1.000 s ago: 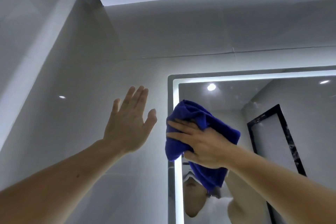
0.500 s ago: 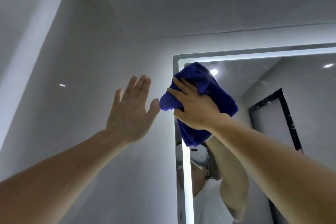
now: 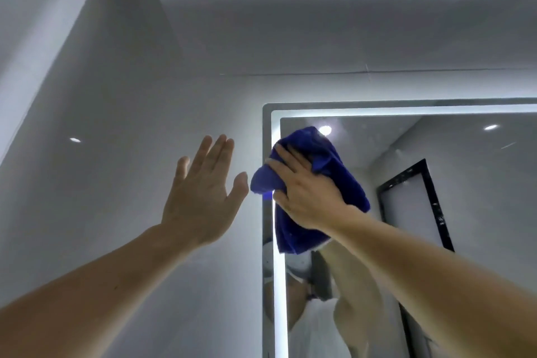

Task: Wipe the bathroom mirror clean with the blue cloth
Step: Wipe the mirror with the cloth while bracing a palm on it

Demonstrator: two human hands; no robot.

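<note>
Up at the top left corner of the light-edged rectangular bathroom mirror [image 3: 436,183], my right hand [image 3: 308,195] presses the bunched deep-blue terry cloth [image 3: 328,163] against the glass, fingers spread over it and curled into its folds. One fold spills left past the mirror's glowing strip. My left hand [image 3: 203,197] lies open and flat, fingers together, on the glossy grey wall tile [image 3: 116,154], just left of the cloth.
</note>
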